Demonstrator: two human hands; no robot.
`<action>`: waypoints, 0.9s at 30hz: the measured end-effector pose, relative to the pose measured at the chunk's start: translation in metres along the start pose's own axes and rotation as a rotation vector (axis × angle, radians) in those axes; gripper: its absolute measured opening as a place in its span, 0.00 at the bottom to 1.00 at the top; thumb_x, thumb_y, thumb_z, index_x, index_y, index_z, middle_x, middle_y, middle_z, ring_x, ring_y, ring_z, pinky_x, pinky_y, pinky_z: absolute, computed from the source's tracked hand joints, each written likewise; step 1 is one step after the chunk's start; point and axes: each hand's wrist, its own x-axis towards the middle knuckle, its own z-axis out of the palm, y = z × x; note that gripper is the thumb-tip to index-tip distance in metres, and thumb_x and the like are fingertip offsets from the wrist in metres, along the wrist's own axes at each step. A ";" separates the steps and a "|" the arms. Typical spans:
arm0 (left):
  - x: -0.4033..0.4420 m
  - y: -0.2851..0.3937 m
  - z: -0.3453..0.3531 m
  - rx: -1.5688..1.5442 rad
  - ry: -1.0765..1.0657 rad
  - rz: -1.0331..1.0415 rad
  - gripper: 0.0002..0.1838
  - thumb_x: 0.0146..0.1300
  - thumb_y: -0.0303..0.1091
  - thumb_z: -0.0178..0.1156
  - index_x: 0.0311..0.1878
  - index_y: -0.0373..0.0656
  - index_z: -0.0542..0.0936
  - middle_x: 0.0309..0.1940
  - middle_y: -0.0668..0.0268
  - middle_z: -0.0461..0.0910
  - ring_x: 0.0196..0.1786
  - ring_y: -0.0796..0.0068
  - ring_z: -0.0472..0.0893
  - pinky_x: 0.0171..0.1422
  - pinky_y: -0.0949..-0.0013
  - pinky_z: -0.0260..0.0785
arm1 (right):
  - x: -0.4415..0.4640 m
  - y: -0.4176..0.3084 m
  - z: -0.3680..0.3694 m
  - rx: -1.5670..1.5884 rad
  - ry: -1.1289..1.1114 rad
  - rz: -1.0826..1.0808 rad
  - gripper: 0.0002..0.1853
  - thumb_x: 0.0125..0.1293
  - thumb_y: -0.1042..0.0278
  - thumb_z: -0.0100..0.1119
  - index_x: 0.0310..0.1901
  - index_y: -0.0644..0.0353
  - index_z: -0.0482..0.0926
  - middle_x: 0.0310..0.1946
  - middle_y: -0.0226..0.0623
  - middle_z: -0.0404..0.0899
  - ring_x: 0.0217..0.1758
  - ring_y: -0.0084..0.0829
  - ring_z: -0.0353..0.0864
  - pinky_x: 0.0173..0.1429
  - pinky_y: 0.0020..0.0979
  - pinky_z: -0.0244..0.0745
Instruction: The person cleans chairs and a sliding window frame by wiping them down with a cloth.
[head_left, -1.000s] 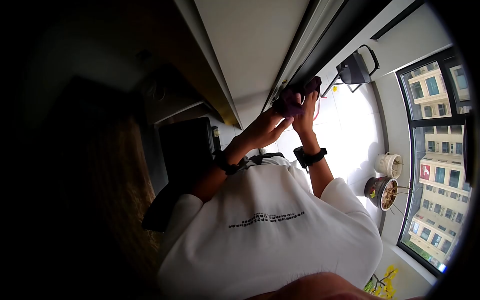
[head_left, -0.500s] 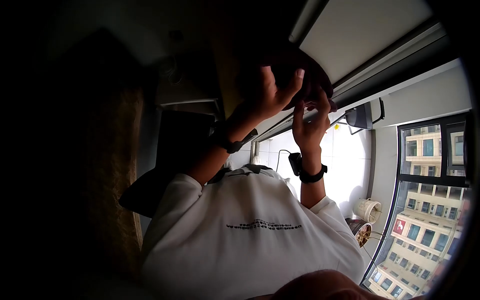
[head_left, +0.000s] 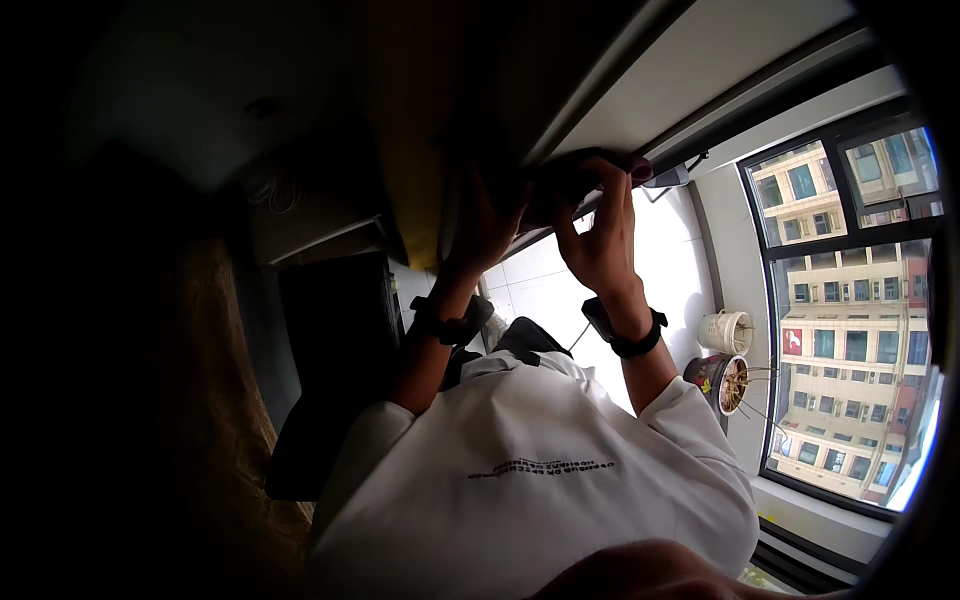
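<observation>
A dark maroon cloth item is bunched between my hands, high in the view; its exact kind is lost in shadow. My right hand curls round its right side, the fingers bent over the top and the thumb below. At its left end is my left hand, thumb and fingers curved about the cloth, their tips dim in the dark. Each wrist wears a black band with a small dark device, the left one and the right one.
A pale panel with a dark-edged rail slants past the hands. To the right are a large window, a white bucket and a pot of dry stems. A black chair-like shape stands left, beside deep shadow.
The view has swung, bringing more of the window in. Both hands have moved left with the cloth, now lower against the panel, and my left hand has passed into shadow.
</observation>
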 end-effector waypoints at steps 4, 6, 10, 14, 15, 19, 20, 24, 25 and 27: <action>0.009 -0.016 -0.001 0.042 0.015 0.074 0.43 0.64 0.42 0.62 0.73 0.32 0.51 0.69 0.43 0.59 0.71 0.49 0.62 0.74 0.53 0.56 | 0.006 -0.008 0.008 -0.103 0.012 0.091 0.24 0.56 0.67 0.68 0.47 0.66 0.64 0.36 0.46 0.71 0.38 0.45 0.76 0.42 0.41 0.73; -0.004 -0.028 0.002 0.072 0.082 -0.042 0.44 0.65 0.46 0.61 0.74 0.32 0.51 0.71 0.44 0.58 0.73 0.49 0.61 0.76 0.54 0.53 | -0.002 -0.004 0.020 -0.104 0.017 0.121 0.23 0.55 0.62 0.68 0.43 0.65 0.66 0.36 0.48 0.73 0.39 0.49 0.75 0.49 0.43 0.68; -0.047 -0.129 -0.010 0.054 0.123 0.030 0.46 0.73 0.59 0.46 0.74 0.28 0.43 0.70 0.42 0.58 0.70 0.53 0.66 0.73 0.54 0.58 | -0.061 0.034 0.044 0.025 -0.318 0.332 0.24 0.60 0.59 0.65 0.49 0.65 0.67 0.40 0.49 0.77 0.45 0.49 0.79 0.51 0.44 0.71; -0.088 -0.118 0.010 0.290 0.271 -0.242 0.44 0.73 0.60 0.45 0.70 0.24 0.52 0.67 0.36 0.59 0.69 0.45 0.65 0.73 0.53 0.55 | -0.155 0.107 0.097 -0.005 -0.735 0.679 0.29 0.61 0.51 0.61 0.55 0.64 0.65 0.48 0.53 0.80 0.54 0.50 0.80 0.54 0.47 0.73; -0.096 -0.124 0.015 0.280 0.328 -0.318 0.44 0.72 0.60 0.46 0.70 0.25 0.52 0.66 0.36 0.59 0.68 0.44 0.64 0.73 0.53 0.54 | -0.170 0.116 0.101 -0.098 -0.920 0.739 0.30 0.60 0.49 0.61 0.55 0.63 0.65 0.47 0.53 0.81 0.55 0.51 0.80 0.52 0.50 0.74; -0.127 -0.200 -0.015 0.194 0.292 -0.629 0.39 0.74 0.58 0.46 0.68 0.27 0.57 0.65 0.41 0.64 0.67 0.50 0.67 0.71 0.57 0.56 | -0.248 0.179 0.143 0.040 -1.119 0.680 0.35 0.60 0.50 0.58 0.63 0.64 0.61 0.49 0.54 0.81 0.55 0.52 0.81 0.54 0.53 0.73; -0.129 -0.194 -0.019 0.181 0.254 -0.677 0.37 0.74 0.57 0.47 0.66 0.29 0.61 0.63 0.44 0.66 0.65 0.52 0.69 0.70 0.58 0.58 | -0.243 0.190 0.134 0.039 -1.014 0.800 0.37 0.60 0.49 0.58 0.65 0.64 0.60 0.49 0.55 0.81 0.55 0.52 0.80 0.56 0.51 0.73; -0.110 -0.130 -0.018 0.266 0.007 -0.685 0.32 0.73 0.57 0.50 0.62 0.35 0.70 0.57 0.55 0.75 0.59 0.60 0.73 0.66 0.63 0.62 | -0.201 0.226 0.071 -0.115 -0.286 0.994 0.43 0.62 0.44 0.59 0.69 0.67 0.57 0.57 0.56 0.76 0.62 0.54 0.75 0.65 0.46 0.68; -0.104 -0.111 -0.010 0.278 0.023 -0.685 0.32 0.73 0.57 0.50 0.62 0.35 0.70 0.57 0.55 0.75 0.59 0.60 0.73 0.66 0.63 0.62 | -0.191 0.241 0.058 -0.039 -0.133 0.983 0.45 0.62 0.43 0.60 0.70 0.68 0.55 0.62 0.57 0.72 0.66 0.52 0.72 0.68 0.45 0.66; -0.089 -0.084 0.004 0.248 -0.146 -0.664 0.30 0.73 0.55 0.50 0.60 0.35 0.71 0.54 0.57 0.76 0.57 0.64 0.74 0.65 0.65 0.62 | -0.171 0.271 0.050 0.094 0.023 0.745 0.47 0.62 0.47 0.64 0.72 0.68 0.53 0.71 0.52 0.61 0.74 0.46 0.63 0.74 0.48 0.58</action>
